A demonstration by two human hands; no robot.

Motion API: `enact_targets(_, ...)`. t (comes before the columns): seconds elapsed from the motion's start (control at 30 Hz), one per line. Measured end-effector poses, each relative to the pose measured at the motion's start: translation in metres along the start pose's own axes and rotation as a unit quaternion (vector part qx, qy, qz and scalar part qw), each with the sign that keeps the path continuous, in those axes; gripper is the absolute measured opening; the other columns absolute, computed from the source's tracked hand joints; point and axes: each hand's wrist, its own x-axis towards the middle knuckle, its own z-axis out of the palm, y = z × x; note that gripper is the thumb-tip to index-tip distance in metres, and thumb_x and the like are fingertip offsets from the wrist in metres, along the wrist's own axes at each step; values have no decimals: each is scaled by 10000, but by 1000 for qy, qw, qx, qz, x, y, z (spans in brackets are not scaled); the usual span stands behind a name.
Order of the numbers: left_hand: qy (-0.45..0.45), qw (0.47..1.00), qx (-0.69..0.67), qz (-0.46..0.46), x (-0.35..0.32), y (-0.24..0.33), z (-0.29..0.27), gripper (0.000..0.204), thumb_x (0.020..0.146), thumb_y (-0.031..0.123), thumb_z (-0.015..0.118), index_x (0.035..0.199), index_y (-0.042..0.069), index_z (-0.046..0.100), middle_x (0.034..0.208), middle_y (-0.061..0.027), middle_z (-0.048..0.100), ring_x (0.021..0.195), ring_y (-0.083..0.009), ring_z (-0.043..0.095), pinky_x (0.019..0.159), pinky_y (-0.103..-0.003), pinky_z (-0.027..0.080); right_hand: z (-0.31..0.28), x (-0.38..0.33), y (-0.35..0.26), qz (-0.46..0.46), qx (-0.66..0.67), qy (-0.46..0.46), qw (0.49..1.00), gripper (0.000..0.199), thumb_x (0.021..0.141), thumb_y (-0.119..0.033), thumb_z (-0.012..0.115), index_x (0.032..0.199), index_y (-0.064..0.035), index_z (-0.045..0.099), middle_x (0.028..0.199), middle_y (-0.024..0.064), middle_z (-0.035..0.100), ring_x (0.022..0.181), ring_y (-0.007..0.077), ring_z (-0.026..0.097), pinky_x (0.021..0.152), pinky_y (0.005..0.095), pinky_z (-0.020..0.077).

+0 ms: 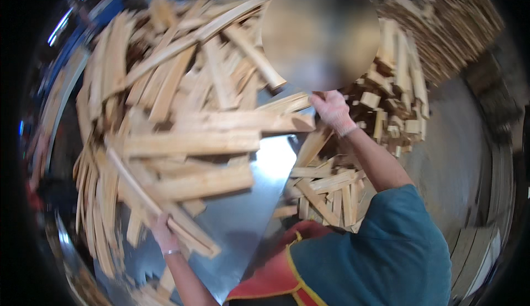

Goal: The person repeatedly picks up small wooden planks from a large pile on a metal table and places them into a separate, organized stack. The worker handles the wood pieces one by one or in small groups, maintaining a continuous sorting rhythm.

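My left hand [164, 234], in a pale glove, is closed around a long thin wooden strip [132, 180] that slants over the pile at the near left. My right hand [333, 111], also gloved, reaches out to the far edge of the metal table [229, 237]. Its fingers are curled in beside the end of a short wooden board [284, 104]; whether they grip that board is unclear. Between the hands, wider boards [193, 143] lie side by side with their ends toward the right.
A heap of loose wooden strips [218, 77] covers the table's far and left parts. Below its right edge lie more offcuts [331, 190]. Stacked wood pieces [395, 107] stand at the right, with a large slatted stack [455, 27] behind. A blurred disc hides the upper middle.
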Motion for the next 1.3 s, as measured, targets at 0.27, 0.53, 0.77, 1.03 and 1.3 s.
enact_targets(0.27, -88, 946, -299, -93, -134, -37, -135, 692, 831, 265, 780, 1374, -82, 528, 1177, -195, 655, 984, -324, 658, 879, -404, 594, 138, -224, -132, -243, 98, -414, 872, 502, 913, -133, 740, 1392, -56, 611, 1286, 157, 689, 1222, 300, 652, 1080, 393, 503)
enact_targets(0.53, 326, 800, 501, -58, -325, -109, -259, 623, 864, 226, 668, 1478, 226, 557, 1544, -161, 510, 1371, -366, 550, 1127, -481, 465, 280, -358, -246, -494, -119, -365, 780, 686, 817, -304, 795, 1409, -44, 564, 1420, 241, 581, 1349, 394, 530, 1131, 471, 442)
enact_targets(0.77, 376, 606, 696, -83, -378, -90, -332, 814, 811, 275, 764, 1543, 99, 454, 1563, -167, 452, 1472, -415, 382, 1212, -561, 320, 353, -369, -237, -46, -5, -273, 961, 874, 840, -310, 798, 1561, -78, 361, 1295, 243, 645, 1222, 393, 619, 1053, 420, 474)
enact_targets(1.03, 173, 857, 478, 81, -329, -115, -254, 682, 885, 357, 779, 1449, 59, 537, 1401, -142, 590, 1264, -320, 579, 1092, -439, 462, 284, -375, -215, 62, 253, -490, 832, 530, 886, -56, 751, 1398, -40, 612, 1127, 83, 728, 947, 189, 683, 849, 345, 570)
enact_targets(1.3, 103, 980, -134, -107, -236, -117, -150, 391, 916, 99, 740, 1271, -9, 617, 1094, -70, 703, 992, -200, 670, 890, -344, 555, 250, -467, -194, -123, 143, -644, 742, 685, 879, -339, 798, 1439, -29, 554, 1246, 163, 708, 1151, 325, 662, 1009, 407, 515)
